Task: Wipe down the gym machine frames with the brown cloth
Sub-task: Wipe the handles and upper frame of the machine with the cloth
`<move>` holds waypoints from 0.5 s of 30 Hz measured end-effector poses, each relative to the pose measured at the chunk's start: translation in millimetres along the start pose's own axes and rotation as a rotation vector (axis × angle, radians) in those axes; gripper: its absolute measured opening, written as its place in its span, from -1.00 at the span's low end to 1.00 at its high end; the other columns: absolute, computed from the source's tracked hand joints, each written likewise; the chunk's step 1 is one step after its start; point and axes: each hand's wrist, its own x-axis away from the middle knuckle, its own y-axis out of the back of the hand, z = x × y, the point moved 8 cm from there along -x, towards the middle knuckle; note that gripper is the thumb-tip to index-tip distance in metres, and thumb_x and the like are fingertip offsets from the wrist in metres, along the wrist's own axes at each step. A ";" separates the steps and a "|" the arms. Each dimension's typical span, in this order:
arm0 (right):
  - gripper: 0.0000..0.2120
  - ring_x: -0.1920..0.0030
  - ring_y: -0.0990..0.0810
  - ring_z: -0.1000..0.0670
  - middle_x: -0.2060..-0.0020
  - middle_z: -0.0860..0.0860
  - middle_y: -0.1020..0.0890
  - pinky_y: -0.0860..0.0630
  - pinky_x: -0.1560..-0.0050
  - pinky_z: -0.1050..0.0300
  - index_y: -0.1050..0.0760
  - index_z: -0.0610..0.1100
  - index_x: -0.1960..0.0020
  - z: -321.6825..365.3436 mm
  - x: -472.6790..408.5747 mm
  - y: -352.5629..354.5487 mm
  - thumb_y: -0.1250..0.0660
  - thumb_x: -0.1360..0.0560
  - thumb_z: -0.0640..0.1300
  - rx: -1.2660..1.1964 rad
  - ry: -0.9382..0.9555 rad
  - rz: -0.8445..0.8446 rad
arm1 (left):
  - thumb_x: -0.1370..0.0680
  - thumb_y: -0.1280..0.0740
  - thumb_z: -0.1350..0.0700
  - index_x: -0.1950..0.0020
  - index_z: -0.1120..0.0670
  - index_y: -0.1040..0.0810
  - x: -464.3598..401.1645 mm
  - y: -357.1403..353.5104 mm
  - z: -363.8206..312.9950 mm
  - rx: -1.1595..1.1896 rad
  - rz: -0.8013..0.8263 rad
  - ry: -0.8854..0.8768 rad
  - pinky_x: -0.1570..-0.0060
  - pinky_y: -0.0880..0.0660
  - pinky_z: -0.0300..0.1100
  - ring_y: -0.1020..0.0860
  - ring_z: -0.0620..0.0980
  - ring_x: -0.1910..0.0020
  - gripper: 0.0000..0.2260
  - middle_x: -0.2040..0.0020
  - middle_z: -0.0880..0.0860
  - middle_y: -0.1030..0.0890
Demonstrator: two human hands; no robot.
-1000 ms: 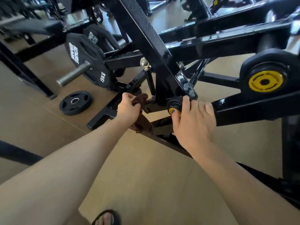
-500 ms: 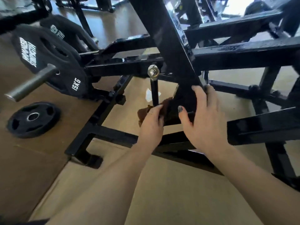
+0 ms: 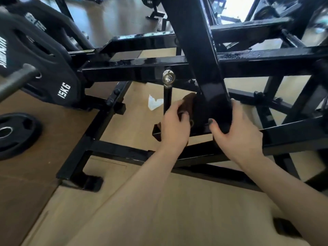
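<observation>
Tan matte floor [image 3: 177, 210] with a darker brown panel at left; more black equipment blurred behind. Glossy black square-tube machine frame [image 3: 204, 50], beams crossing at a diagonal post. Left hand [image 3: 174, 128], fingers curled on the brown cloth [image 3: 188, 103], pressing it to the post's left side beside a thin rod. Right hand [image 3: 237, 132], fingers wrapped around the post base. Round rubber 15KG plate [image 3: 44, 68] mounted at left, smaller plate [image 3: 14, 134] flat on floor, white scrap [image 3: 154, 102] under frame
</observation>
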 end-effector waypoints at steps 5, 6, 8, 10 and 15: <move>-0.57 0.00 -0.65 -0.06 -0.08 0.09 -0.64 -0.54 0.13 0.01 -0.28 0.05 -0.39 0.9 2.0 1.6 -0.18 -0.59 0.20 -0.034 0.005 -0.057 | -0.67 -0.24 0.19 -0.44 -0.03 -0.50 0.6 5.2 -42.2 0.135 -0.051 -0.164 -0.22 -0.50 -0.33 -0.53 -0.25 -0.20 -0.66 -0.20 -0.12 -0.62; -0.57 0.01 -0.65 -0.05 -0.08 0.09 -0.64 -0.51 0.15 0.03 -0.29 0.06 -0.39 1.1 2.4 1.4 -0.16 -0.60 0.20 -0.037 0.009 -0.059 | -0.68 -0.24 0.19 -0.45 -0.03 -0.49 0.5 3.8 -41.2 0.132 -0.046 -0.179 -0.22 -0.50 -0.34 -0.53 -0.26 -0.21 -0.65 -0.20 -0.13 -0.62; -0.55 0.04 -0.64 -0.04 -0.06 0.09 -0.64 -0.42 0.19 0.06 -0.28 0.06 -0.40 0.3 2.4 1.2 -0.11 -0.58 0.23 -0.032 0.014 -0.059 | -0.69 -0.22 0.21 -0.47 -0.01 -0.46 1.9 -3.1 -31.2 0.070 -0.007 -0.182 -0.23 -0.51 -0.28 -0.54 -0.21 -0.21 -0.64 -0.22 -0.10 -0.61; -0.51 0.05 -0.64 -0.04 -0.05 0.09 -0.64 -0.39 0.20 0.07 -0.29 0.05 -0.41 -1.5 1.8 0.7 -0.07 -0.57 0.25 -0.012 0.011 -0.060 | -0.70 -0.19 0.23 -0.49 0.01 -0.45 -0.5 -7.8 -7.5 -0.028 0.023 -0.128 -0.26 -0.53 -0.08 -0.56 -0.09 -0.22 -0.64 -0.23 -0.04 -0.61; -0.48 0.04 -0.64 -0.02 -0.06 0.10 -0.63 -0.46 0.20 0.09 -0.30 0.05 -0.43 -5.7 0.4 -1.6 -0.04 -0.58 0.29 0.002 -0.007 -0.075 | -0.69 -0.18 0.25 -0.49 0.01 -0.45 -1.6 -4.4 18.6 -0.106 0.050 -0.005 -0.29 -0.52 -0.03 -0.56 -0.08 -0.22 -0.63 -0.24 -0.02 -0.61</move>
